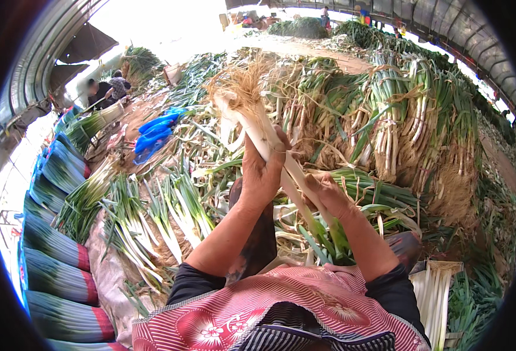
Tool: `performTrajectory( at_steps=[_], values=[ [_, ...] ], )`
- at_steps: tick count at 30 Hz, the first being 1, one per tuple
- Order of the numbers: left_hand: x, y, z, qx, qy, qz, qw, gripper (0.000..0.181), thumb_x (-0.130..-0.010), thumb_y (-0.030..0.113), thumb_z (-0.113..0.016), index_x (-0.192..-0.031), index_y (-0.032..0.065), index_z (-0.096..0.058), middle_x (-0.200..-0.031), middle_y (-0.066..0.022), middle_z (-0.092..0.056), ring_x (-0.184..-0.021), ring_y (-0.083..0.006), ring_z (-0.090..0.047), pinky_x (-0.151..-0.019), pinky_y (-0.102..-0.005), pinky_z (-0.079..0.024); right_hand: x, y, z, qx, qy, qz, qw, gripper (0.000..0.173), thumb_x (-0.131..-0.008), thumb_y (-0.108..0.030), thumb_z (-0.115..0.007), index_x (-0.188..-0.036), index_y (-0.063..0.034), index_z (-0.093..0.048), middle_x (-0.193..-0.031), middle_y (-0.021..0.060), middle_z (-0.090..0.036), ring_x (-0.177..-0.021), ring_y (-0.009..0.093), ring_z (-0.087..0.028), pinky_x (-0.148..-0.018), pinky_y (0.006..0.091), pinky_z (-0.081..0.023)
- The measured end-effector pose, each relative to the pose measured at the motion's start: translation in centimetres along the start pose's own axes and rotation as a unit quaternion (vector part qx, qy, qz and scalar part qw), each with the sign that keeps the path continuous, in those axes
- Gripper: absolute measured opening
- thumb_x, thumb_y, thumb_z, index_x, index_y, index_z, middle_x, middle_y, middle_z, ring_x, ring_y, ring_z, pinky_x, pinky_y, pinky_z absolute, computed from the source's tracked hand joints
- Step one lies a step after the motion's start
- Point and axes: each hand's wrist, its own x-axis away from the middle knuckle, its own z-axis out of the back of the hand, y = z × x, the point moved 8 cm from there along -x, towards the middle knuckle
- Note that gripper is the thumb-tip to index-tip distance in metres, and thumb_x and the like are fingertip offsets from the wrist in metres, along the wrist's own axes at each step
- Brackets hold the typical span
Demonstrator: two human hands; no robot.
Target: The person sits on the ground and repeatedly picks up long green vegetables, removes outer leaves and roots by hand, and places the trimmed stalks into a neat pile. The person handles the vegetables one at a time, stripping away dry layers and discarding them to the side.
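Observation:
A few thick leeks or large green onions (258, 127) are held up before me, their white stalks and brown roots towards the top and their green leaves down by my lap. My left hand (262, 166) is closed round the white stalks a little below the roots. Lower down and to the right, my right hand (326, 191) grips one of the stalks, its fingers partly hidden. Dry peeled leaves (214, 149) lie on the ground under the stalks. A pink patterned apron (258, 307) covers my lap.
Piled stalk bundles (389, 127) stand at the right. Loose cleaned stalks (130, 228) and blue plastic (154, 131) lie left, beside a row of packed bundles (60, 281). White stalks rest in a holder (435, 302) at lower right. Two people (108, 90) sit at the upper left.

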Motion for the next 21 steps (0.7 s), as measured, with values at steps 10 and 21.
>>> performTrajectory(
  at_steps=[10,21],
  values=[
    [-0.5,-3.6,5.6,0.088,0.250,0.076,0.961,0.035,-0.086,0.008,-0.056,-0.116,0.0018,-0.039,-0.087,-0.0090,-0.052,-0.064,-0.0169,-0.055,-0.058,-0.0314,-0.055,0.9,4.3,-1.0,0.438,0.242,0.186,0.846,0.060,-0.060,-0.023,-0.084,-0.103,-0.0037,-0.048,-0.075,0.0192,-0.063,-0.070,0.033,-0.066,-0.060,0.0402,-0.054],
    [-2.6,-0.1,22.7,-0.131,0.302,-0.077,0.941,0.023,-0.081,-0.002,-0.066,-0.098,0.0034,-0.053,-0.086,-0.0047,-0.059,-0.071,-0.0154,-0.060,-0.065,-0.0281,-0.051,-0.3,-9.9,-2.2,0.704,0.041,0.182,0.686,0.032,-0.072,-0.009,-0.066,-0.102,-0.0020,-0.056,-0.068,0.0115,-0.065,-0.062,0.024,-0.067,-0.061,0.0376,-0.056]
  ],
)
